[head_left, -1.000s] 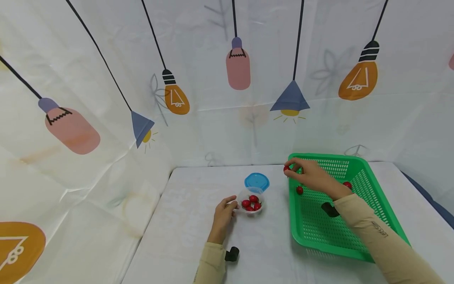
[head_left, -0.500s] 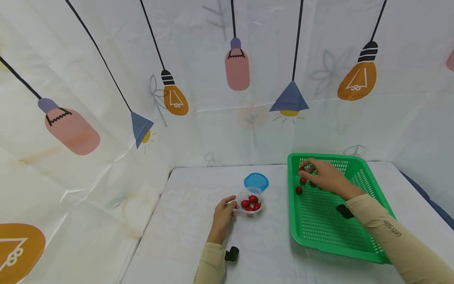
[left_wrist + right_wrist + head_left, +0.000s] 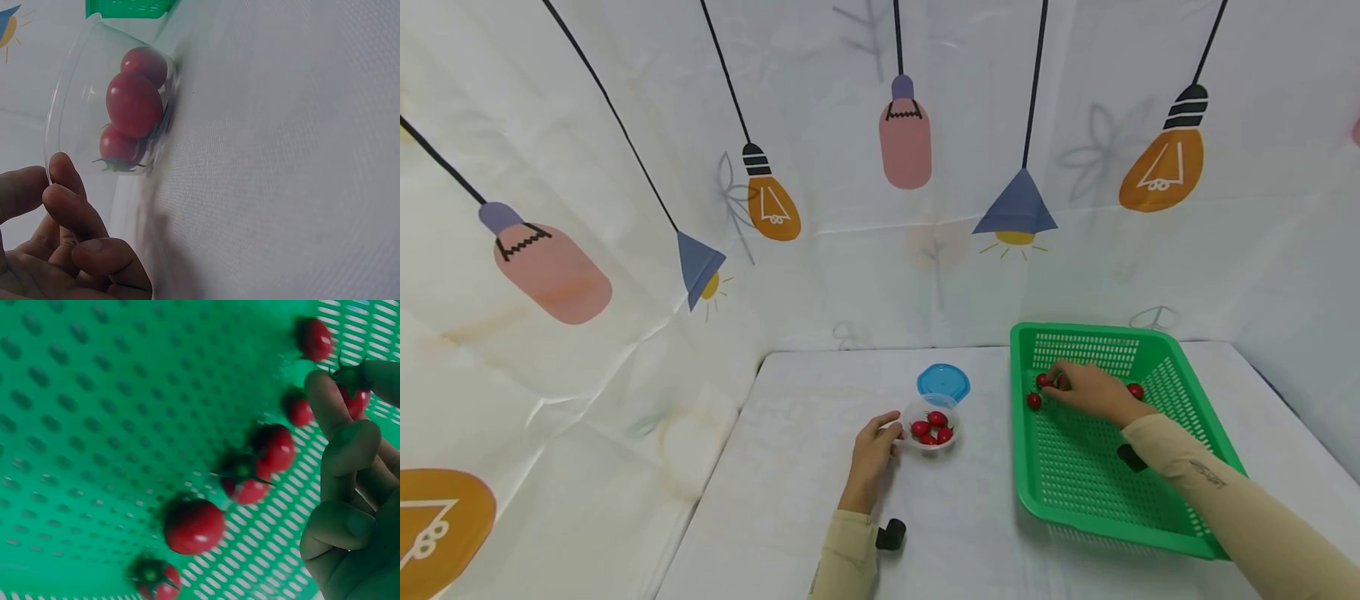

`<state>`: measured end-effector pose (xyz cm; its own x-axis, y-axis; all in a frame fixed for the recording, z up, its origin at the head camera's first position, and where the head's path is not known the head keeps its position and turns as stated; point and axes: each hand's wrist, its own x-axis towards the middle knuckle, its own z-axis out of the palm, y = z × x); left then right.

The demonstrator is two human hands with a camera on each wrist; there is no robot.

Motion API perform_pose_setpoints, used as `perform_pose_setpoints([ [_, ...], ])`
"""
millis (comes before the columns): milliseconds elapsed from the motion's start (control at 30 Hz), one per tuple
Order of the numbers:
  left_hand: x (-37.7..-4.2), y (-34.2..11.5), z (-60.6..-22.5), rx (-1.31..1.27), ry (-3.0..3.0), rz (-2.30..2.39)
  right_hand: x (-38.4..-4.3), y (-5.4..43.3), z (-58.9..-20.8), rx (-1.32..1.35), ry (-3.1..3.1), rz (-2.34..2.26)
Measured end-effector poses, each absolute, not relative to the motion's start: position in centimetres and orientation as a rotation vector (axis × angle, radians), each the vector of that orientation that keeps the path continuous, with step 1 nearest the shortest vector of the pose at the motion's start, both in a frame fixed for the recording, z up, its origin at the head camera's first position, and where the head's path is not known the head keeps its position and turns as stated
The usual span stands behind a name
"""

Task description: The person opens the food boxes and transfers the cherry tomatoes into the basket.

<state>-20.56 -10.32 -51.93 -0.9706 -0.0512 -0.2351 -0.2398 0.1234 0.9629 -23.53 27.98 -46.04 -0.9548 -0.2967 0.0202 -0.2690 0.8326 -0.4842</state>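
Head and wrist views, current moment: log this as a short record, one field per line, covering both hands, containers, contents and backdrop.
Left hand: pinches the rim of a clear cup
Right hand: inside the green basket, apparently pinching a tomato between thumb and finger
Cup contents: four red tomatoes visible from the head
Basket contents: six other tomatoes visible from the right wrist
Lid: blue lid on the table, beyond the cup; contact unclear
Backdrop: white sheet printed with lamps

Glossy red tomatoes (image 3: pixel 194 526), some with green calyxes
Four show inside an upright, clear round plastic tub (image 3: pixel 78 94); others lie in a green perforated plastic basket (image 3: pixel 1026 467), one tomato (image 3: pixel 357 403) pinched by right-hand fingers (image 3: pixel 328 401).
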Motion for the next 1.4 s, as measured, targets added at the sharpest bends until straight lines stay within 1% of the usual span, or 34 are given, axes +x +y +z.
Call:
perform_pose_setpoints([
  [233, -20.7, -10.3, -51.9, -0.283, 2.235, 1.98, -24.3, 28.2, -47.8, -0.444, 2.974, -0.674],
  [600, -20.7, -10.2, -52.0, -0.284, 2.22, 1.986, -23.4, 27.7, -47.6, -0.421, 2.955, -0.632],
  [867, -20.5, -10.2, -52.0, -0.279, 2.212, 1.988, -23.6, 27.9, -47.7, -0.398, 2.942, -0.667],
  [1033, -20.5, -10.2, -52.0, -0.283, 2.216, 1.986, -23.9, 27.6, -47.1, -0.379, 2.941, -0.718],
  [1167, -20.5, -10.2, -52.0, -0.283, 2.22, 1.984, -23.8, 26.9, -46.1, -0.412, 2.99, -0.793],
  [1400, -20.4, -10.3, -52.1, -0.275, 2.213, 1.995, -23.7, 24.6, -43.7, -0.445, 3.101, -0.862],
])
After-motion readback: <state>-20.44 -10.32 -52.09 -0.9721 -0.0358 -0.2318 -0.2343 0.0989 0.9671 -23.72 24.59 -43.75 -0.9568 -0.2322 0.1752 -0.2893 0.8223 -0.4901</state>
